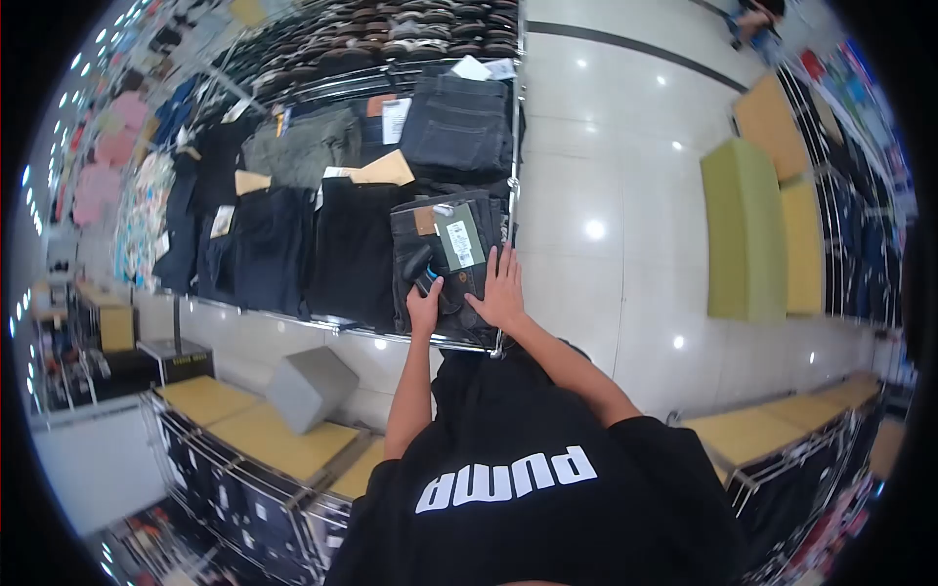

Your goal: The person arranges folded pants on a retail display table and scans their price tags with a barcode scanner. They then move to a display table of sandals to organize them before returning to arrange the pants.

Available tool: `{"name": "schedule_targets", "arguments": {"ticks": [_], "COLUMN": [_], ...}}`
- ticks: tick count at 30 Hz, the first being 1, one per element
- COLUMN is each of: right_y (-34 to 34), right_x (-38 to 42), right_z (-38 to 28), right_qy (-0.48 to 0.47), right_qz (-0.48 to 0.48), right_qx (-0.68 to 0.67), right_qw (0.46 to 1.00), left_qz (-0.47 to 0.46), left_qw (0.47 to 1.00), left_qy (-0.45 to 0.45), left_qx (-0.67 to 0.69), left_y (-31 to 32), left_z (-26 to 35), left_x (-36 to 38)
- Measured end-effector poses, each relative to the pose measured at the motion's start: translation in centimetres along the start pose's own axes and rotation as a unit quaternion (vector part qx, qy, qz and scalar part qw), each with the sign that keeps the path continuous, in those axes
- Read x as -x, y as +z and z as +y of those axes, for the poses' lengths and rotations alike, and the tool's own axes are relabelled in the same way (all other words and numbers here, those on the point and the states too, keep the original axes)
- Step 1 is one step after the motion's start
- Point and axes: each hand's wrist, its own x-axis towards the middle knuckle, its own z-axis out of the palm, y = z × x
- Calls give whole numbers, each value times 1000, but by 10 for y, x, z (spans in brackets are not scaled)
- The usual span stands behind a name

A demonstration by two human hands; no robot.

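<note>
Folded dark grey jeans (405,220) lie at the near right corner of a display rack, with a green tag (459,234) bearing a white barcode label on top. My left hand (424,303) is wrapped round a black handheld scanner (418,266), which lies over the jeans left of the tag. My right hand (500,291) rests flat with fingers spread on the right edge of the jeans, just below the tag. Black folded trousers (354,254) sit directly left of these jeans.
The rack's metal rail (381,339) runs along its near edge. More folded jeans (455,122) and rows of shoes (391,29) lie farther back. A green bench (738,230) stands right of the aisle, a grey cube (311,388) at lower left. A person (754,21) is at the far top right.
</note>
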Motion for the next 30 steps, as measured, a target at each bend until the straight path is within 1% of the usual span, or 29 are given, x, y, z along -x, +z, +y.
{"name": "schedule_targets", "arguments": {"ticks": [2, 5, 6, 7, 9, 10, 11, 13, 14, 15, 17, 18, 19, 21, 23, 25, 27, 30], "right_y": [-1, 0, 1, 1, 2, 5, 7, 13, 22, 27, 39, 43, 43, 44, 41, 40, 39, 37], "right_x": [-2, -2, -2, 1, -1, -2, -5, -15, -21, -27, -37, -39, -39, -40, -41, -42, -42, -46], "right_z": [1, 6, 8, 9, 9, 11, 13, 16, 17, 23, 45, 54, 58, 64, 64, 63, 66, 69], "right_qy": [2, -19, -22, -14, -19, -17, -10, 61, 137, 143, 184, 180, 183, 110, 93, 109, 99, 78], "right_qz": [-16, -14, -12, -17, 6, 33, 35, 133, 170, 174, 41, 29, 32, 61, 76, 36, 22, 6], "right_qx": [-5, -23, -38, -40, -81, -126, -130, -271, -273, -277, -420, -414, -415, -413, -422, -356, -357, -369], "right_qw": [1000, 999, 999, 999, 997, 991, 991, 951, 937, 934, 888, 892, 891, 902, 899, 927, 929, 926], "left_qz": [1, 2, -30, -28, -32, -28, -32, -25, -29, -26, -29, -26, -23, -29, -18, -13, -5, 21], "left_qw": [996, 994, 998, 997, 991, 992, 992, 994, 994, 995, 995, 995, 995, 995, 995, 996, 997, 998], "left_qy": [7, -5, -29, -67, -117, -106, -107, -100, -100, -95, -88, -88, -87, -89, -94, -85, -70, -48], "left_qx": [-84, -106, -38, 14, 51, 64, 57, 40, 33, 34, 34, 32, 31, 31, 5, 3, -25, -28], "left_y": [-4, -10, -11, -10, -13, -12, -12, -12, -13, -13, -11, -11, -10, -9, -9, -8, -7, -1], "left_z": [10, 8, 6, 7, 12, 9, 6, 5, 1, -2, -2, 0, 1, 4, 3, 1, -2, 0], "left_x": [7, 10, 13, 15, 20, 21, 23, 25, 24, 23, 21, 21, 21, 22, 21, 21, 21, 24]}}
